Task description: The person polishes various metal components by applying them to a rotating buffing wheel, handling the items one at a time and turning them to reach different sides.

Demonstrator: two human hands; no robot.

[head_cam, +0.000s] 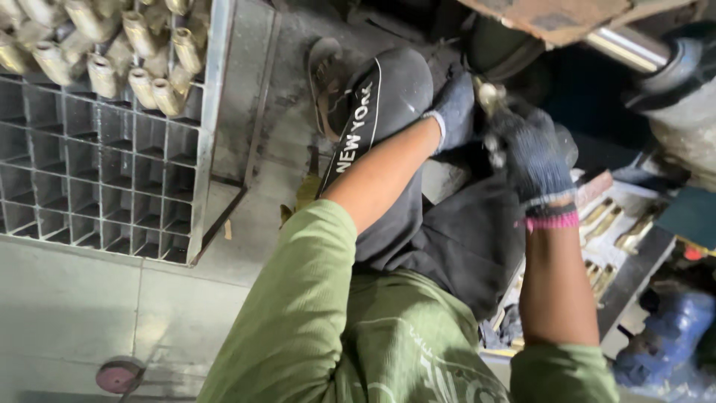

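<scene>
The person is sitting low, looking down past a green shirt and dark trousers at two gloved hands meeting in front of the knee. The right hand (531, 153), in a dark knit glove with a pink cuff, is curling its fingers (498, 142) tightly around a small brass-coloured fitting (488, 94), whose pale top is poking out above the glove; most of the part is hidden inside the grip. The left hand (453, 110), in a grey-blue glove, is reaching in from beside the knee and pressing against the same fitting just beside the right hand, its fingers bent, though whether they are actually closing on the piece cannot be told. To the person's left, a metal grid crate (112, 157) is standing on the concrete floor (67, 313), with a cluster of similar brass fittings (112, 45) filling its far cells while the nearer cells are showing open. At the right, a flat tray (619, 224) is carrying a few more brass pieces.
</scene>
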